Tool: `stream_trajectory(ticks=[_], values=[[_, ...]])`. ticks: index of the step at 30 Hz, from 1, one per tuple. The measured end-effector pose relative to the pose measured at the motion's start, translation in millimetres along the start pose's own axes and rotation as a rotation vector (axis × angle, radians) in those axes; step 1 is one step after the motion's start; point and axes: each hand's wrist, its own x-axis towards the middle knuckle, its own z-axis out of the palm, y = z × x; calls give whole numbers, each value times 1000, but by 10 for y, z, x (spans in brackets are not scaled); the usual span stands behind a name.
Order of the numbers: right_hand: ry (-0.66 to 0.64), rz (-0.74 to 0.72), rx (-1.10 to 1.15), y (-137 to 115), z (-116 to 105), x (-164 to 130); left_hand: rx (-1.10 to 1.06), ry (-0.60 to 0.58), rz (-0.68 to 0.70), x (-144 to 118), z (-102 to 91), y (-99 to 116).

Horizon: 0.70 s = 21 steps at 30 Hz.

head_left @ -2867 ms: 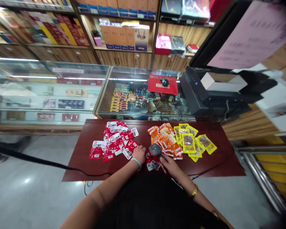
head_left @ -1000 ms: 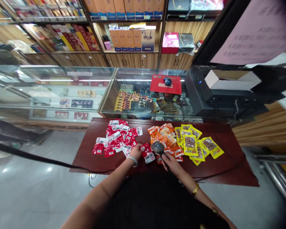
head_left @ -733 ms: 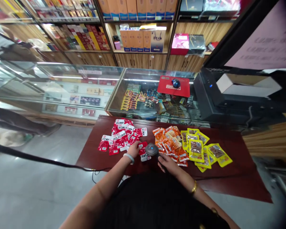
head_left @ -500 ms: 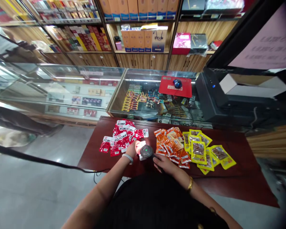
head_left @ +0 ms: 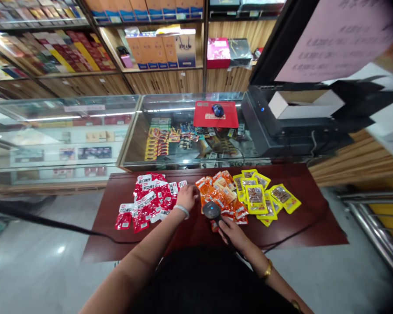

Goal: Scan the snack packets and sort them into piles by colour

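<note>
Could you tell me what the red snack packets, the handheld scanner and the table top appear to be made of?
Red snack packets: thin glossy plastic film, judging by their flat, crinkled, shiny look. Handheld scanner, in the right hand: dark matte moulded plastic, probably. Table top: dark reddish-brown and smooth with a slight sheen; lacquered wood or laminate, hard to tell which.

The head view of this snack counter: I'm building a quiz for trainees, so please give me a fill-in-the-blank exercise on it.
1. The right hand grips a handheld ____ by its handle.
2. The left hand rests at the edge of the pile of ____ packets.
3. The yellow packets lie to the right of the ____ packets.
4. The computer mouse sits on a ____ mat.

Missing words: scanner; red; orange; red
</note>
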Motion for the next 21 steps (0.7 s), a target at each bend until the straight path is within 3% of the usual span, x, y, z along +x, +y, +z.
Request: stream_trajectory(ticks=[3, 7, 13, 16, 18, 21], values=[[75, 25, 47, 41, -73, -93, 71, -90, 28, 305, 195, 131], [115, 54, 110, 69, -87, -148, 183, -147, -122, 557, 254, 12], [95, 15, 135, 79, -87, -121, 311, -21, -108, 242, 247, -603], [71, 0, 122, 82, -97, -79, 310, 38, -113, 72, 209, -767], [61, 0, 102, 80, -98, -39, 264, 46, -77, 71, 185, -691], [49, -6, 88, 64, -94, 22, 155, 32, -20, 235, 178, -328]])
